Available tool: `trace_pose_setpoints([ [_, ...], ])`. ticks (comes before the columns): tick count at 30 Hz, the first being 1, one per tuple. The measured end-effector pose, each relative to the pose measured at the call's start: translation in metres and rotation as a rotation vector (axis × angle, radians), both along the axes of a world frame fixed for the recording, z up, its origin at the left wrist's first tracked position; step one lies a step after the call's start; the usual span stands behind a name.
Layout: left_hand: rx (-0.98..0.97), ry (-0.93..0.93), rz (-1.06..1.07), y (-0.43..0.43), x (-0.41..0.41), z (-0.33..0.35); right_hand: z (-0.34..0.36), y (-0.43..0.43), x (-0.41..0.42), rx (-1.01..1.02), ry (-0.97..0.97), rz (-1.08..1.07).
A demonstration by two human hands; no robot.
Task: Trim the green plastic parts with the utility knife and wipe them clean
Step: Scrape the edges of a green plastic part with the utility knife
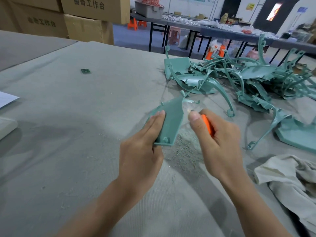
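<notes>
My left hand [143, 146] holds a flat green plastic part [171, 117] above the grey table cloth [77, 134], fingers along its left side. My right hand [220, 139] grips an orange utility knife [207, 124], thumb near the blade end, close to the part's right edge. The blade tip is blurred. A thin green sprue [188, 94] runs up from the part's top. A pile of green plastic parts [239, 79] lies at the back right. A crumpled white cloth [290, 178] lies at the right.
Plastic shavings [184, 151] cover the cloth under my hands. A small green piece [85, 71] lies far left. White paper [6, 100] sits at the left edge. Cardboard boxes [82, 17] stand behind, and dark tables [222, 31] with stools lie beyond.
</notes>
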State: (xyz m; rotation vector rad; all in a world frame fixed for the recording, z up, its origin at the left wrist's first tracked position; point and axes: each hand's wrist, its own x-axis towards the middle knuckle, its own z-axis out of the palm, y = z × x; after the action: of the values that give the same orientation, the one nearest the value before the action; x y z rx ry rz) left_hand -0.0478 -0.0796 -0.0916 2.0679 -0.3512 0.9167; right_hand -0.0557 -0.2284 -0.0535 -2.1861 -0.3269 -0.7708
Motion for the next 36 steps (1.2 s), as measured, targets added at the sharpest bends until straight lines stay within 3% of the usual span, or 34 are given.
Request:
trace_pose_setpoints([
  [7,0.04,0.01,0.031,0.003,0.002,0.002,0.003,0.001,-0.003,0.41,0.117,0.173],
  [19,0.049,0.014,-0.043,0.001,0.003,-0.001,0.003,0.002,0.0,0.687,0.238,0.481],
  [24,0.111,-0.006,-0.096,0.001,0.004,0.0,0.002,0.0,0.0,0.72,0.278,0.498],
  [31,0.172,-0.03,-0.004,0.002,0.005,0.001,0.006,-0.007,0.002,0.967,0.279,0.393],
  [36,0.23,-0.084,0.147,0.004,0.007,0.002,0.005,-0.007,0.004,0.819,0.372,0.255],
])
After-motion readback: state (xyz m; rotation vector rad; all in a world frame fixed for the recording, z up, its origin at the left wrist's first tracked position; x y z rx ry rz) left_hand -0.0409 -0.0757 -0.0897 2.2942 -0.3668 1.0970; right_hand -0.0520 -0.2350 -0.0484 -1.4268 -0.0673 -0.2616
